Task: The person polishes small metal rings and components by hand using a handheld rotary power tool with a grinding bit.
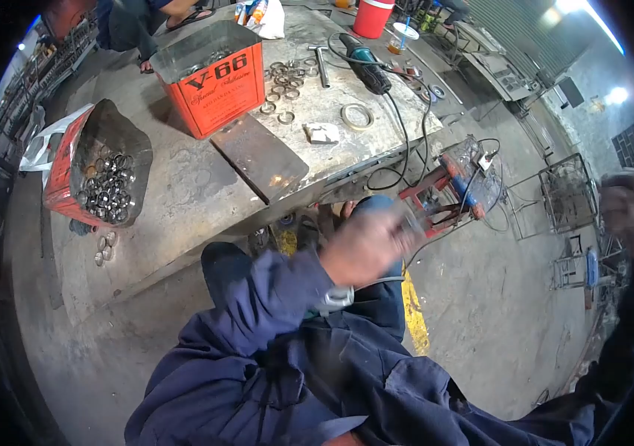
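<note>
My left hand [369,241], smeared by motion, is in front of my body beyond the table's near edge, with a metal watch [338,299] at the wrist. A dark greyish shape shows at its fingertips, too blurred to name. Far out at the right edge of the view, my right hand [625,212] is raised with its fingers closed around something dark that I cannot make out. A red stand [436,195] with a cable over it is just beyond my left hand.
On the metal table [183,175] stand two cut-open orange tins [217,97] [64,175] holding metal rings. Loose rings [285,117], a hammer [321,67], an angle grinder [365,63] and a flat steel plate [261,154] lie there too. A person [127,30] crouches at the back.
</note>
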Tool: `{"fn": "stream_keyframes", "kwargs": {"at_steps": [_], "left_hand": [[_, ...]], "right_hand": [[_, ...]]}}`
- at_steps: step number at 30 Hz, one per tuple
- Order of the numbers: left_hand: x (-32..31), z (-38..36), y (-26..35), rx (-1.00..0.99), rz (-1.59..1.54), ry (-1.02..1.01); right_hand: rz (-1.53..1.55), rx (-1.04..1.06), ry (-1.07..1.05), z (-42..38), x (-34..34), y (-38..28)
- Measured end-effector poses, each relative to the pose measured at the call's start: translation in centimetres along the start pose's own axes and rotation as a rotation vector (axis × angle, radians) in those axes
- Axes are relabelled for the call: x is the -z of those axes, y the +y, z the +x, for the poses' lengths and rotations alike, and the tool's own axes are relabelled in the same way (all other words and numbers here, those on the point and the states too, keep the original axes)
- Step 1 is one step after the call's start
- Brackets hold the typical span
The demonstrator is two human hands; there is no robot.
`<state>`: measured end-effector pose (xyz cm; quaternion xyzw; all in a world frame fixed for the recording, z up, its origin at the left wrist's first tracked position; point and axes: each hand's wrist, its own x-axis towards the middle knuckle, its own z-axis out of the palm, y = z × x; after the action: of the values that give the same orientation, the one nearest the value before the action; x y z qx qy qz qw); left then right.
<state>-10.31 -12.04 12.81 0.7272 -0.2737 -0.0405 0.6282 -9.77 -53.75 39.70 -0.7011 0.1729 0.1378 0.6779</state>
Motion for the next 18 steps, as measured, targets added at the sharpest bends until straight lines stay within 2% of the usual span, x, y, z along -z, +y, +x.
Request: {"fn": "stream_keyframes", "kwargs": {"at_steps": [1, 2, 3, 5, 7, 9, 11, 12, 13, 14, 15, 16, 17, 18], "left_hand": [[1.6, 0.7, -0.4, 0.133, -0.052, 0.017], [2.5, 1.7, -3.1, 0.146, -0.243, 0.022], [3.8, 2.3, -4.3, 0.106, -0.343, 0.075], [6.4, 1.9, -4.3, 0.222, -0.550, 0.119], [7.6, 1.9, -5.3, 0.152, -0.553, 0.186], [8.6, 1.0, -6.4, 0.091, -0.550, 0.269], [9.3, 0.5, -6.8, 0.069, -0.663, 0.257], [8.9, 0.4, -6.2, 0.060, -0.703, 0.365], [9.3, -0.2, -6.1, 0.190, -0.742, 0.365], [9.4, 0.1, -7.1, 0.117, -0.743, 0.360], [9.2, 0.1, -7.8, 0.129, -0.754, 0.458], [9.7, 0.7, -11.5, -0.174, -0.331, 0.505], [9.5, 0.9, -11.4, -0.150, -0.193, 0.708], [9.8, 1.1, -12.4, 0.051, -0.524, 0.601]], "right_hand": [[-0.005, -0.010, -0.011, -2.8, -7.8, -1.6], [-0.184, 0.489, 0.668, -6.0, -16.8, -2.1], [-0.183, 0.493, 0.658, -6.2, -15.3, -1.9], [-0.591, 1.135, 0.196, -5.5, -10.3, -1.0], [-0.977, 0.886, 0.500, -4.1, -8.3, 4.6], [-1.031, 1.026, 0.209, 0.1, -12.8, 8.2], [-0.502, 0.869, 0.159, 5.8, -16.2, 11.3], [-0.503, 1.031, 0.224, 9.3, -15.8, 13.5], [-0.488, 1.201, 0.267, 13.6, -15.0, 14.9], [-0.010, 1.125, 0.295, 17.0, -14.5, 16.9], [0.454, 0.953, 0.260, 19.4, -15.4, 18.9], [0.536, 0.892, 0.323, 20.8, -18.6, 19.7], [0.606, 0.819, 0.394, 21.9, -22.7, 19.7], [0.529, 0.743, 0.337, 15.5, -31.3, 18.7]]}}
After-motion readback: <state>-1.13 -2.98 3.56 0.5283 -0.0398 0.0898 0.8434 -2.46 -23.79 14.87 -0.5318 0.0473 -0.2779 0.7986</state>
